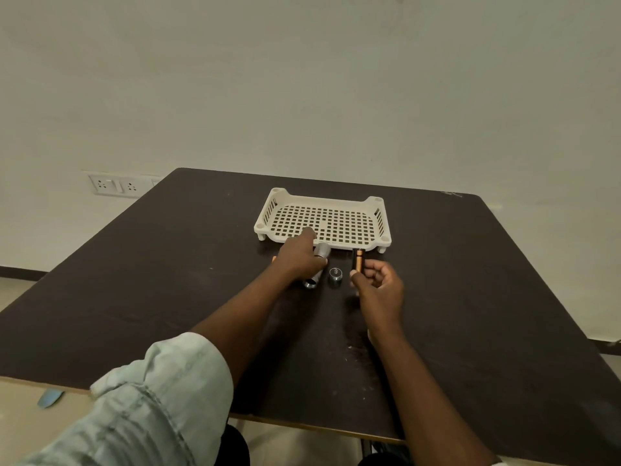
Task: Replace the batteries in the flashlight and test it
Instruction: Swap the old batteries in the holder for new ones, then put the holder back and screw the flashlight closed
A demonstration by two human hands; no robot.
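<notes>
A silver flashlight (319, 256) lies on the dark table (168, 280), its open rear end (309, 283) toward me, and my left hand (300, 257) grips its body from above. Its round silver end cap (335, 274) sits loose on the table just right of it. My right hand (378, 284) pinches a copper-and-black battery (358, 260) upright, a little above the table, right of the cap. A small orange tip (274, 258) shows at the left edge of my left hand; what it belongs to is hidden.
A white perforated plastic tray (265, 216) stands just beyond the flashlight, nothing in it. A wall with a socket plate (116, 186) rises behind the table. The table's front edge runs close to my body.
</notes>
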